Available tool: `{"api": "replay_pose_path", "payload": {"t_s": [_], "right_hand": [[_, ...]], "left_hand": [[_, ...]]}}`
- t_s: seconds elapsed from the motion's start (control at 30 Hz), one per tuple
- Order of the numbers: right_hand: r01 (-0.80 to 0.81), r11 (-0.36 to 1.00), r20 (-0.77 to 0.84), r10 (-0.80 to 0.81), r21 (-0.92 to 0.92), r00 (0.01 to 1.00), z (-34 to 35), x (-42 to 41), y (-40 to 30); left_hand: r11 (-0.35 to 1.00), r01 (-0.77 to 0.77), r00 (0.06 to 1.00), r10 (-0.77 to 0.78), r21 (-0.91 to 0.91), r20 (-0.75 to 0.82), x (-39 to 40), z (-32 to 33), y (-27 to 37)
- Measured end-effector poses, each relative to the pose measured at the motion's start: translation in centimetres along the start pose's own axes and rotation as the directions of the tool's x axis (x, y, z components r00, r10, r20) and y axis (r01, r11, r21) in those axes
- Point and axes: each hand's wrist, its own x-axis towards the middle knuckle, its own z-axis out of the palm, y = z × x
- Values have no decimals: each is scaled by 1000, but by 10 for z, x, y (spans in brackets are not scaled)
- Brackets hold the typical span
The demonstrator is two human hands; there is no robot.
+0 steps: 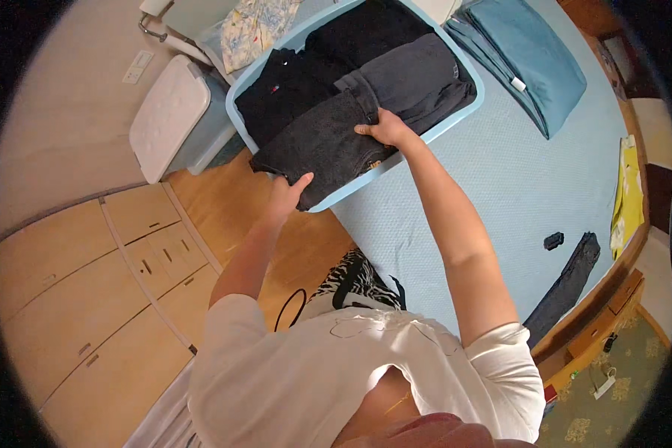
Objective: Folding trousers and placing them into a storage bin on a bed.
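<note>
A light blue plastic tub (479, 95) at the top centre holds folded dark clothes. Across its near side lies a folded dark grey garment (325, 129), perhaps trousers. My left hand (285, 196) grips this garment at its lower left end, thumb on top, at the tub's near left corner. My right hand (389, 129) holds its near edge further right, thumb on the cloth and the other fingers partly hidden. Behind it in the tub lie a black garment (274, 101) with a small red mark and another black cloth (369, 33).
The tub rests partly on a bed with a light blue cover (425, 224). On the bed lie a folded teal cloth (532, 56), dark trousers (565, 285), a small black item (553, 241) and a yellow garment (627, 196). A lidded storage box (171, 117) stands left, above wooden cabinets (78, 302).
</note>
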Motion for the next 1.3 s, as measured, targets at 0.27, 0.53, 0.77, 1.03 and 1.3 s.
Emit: {"api": "replay_pose_path", "payload": {"t_s": [0.27, 0.53, 0.77, 1.03, 1.3], "right_hand": [[-104, 933, 49, 128, -344, 991, -43, -8, -25], [401, 199, 397, -58, -894, 916, -25, -32, -126], [412, 210, 442, 124, -887, 888, -7, 12, -124], [388, 254, 399, -9, -886, 917, 12, 17, -90], [290, 242, 249, -188, -926, 950, 39, 24, -65]], "left_hand": [[593, -122, 902, -268, 795, 339, -9, -47, 78], [110, -467, 883, 16, 877, 468, 19, -18, 87], [66, -469, 836, -289, 881, 467, 64, -13, 85], [124, -374, 900, -190, 919, 392, 78, 8, 54], [103, -340, 935, -67, 935, 347, 80, 10, 37]]}}
